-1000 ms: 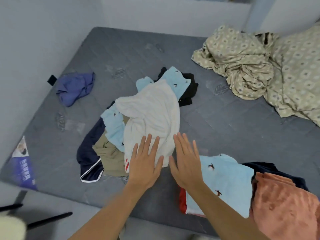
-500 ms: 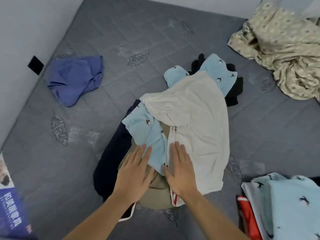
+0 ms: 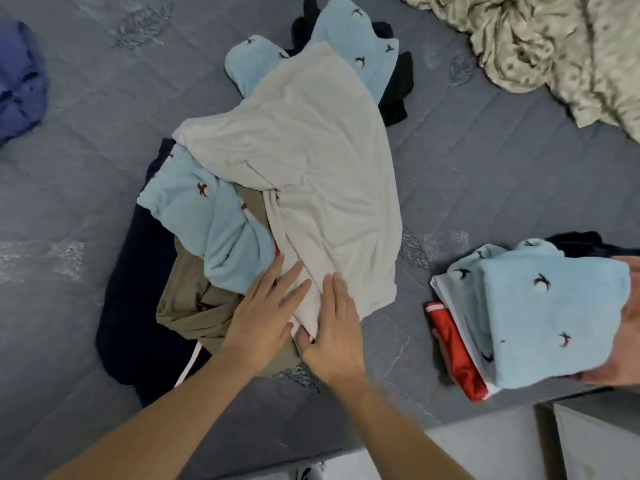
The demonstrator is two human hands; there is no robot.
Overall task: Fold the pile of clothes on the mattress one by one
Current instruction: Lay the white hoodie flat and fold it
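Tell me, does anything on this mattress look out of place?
One thing: a blue garment lies crumpled alone at the far left, apart from the unfolded pile and the folded stack. A rumpled patterned sheet is bunched at the top right. Nothing looks spilled or damaged.

Matt quilted mattress point(image 3: 485, 174); soft cream cloth garment point(image 3: 311, 161).

I'm in a bedroom at home: a bare grey quilted mattress point(image 3: 485, 188) fills nearly the whole frame, with a crumpled patterned bedsheet point(image 3: 554, 53) at the upper right, a loose heap of everyday clothes point(image 3: 294, 161) in the middle, and a folded stack point(image 3: 540, 320) at the right edge.
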